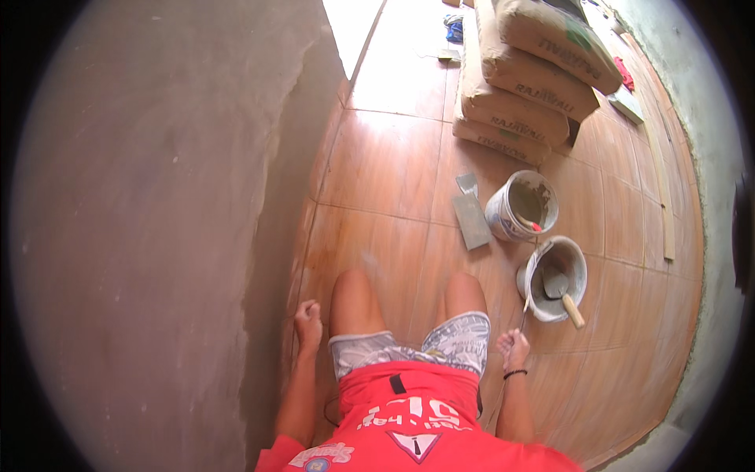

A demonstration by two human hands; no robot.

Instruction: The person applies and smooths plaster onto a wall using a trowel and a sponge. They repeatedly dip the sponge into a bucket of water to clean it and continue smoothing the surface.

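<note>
The left hand is closed near the floor's left edge; the right hand, curled, possibly gripping, I cannot tell, is near a bucket holding a trowel.

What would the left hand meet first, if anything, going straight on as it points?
The way looks free as far as the picture shows: the left hand points over tiled floor, alongside the grey-brown wall. With depth unclear, it might brush that wall.

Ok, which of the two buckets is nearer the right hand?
The bucket with the pale-handled trowel jutting over its rim; the other bucket stands farther from the right hand, closer to the stacked bags.
</note>
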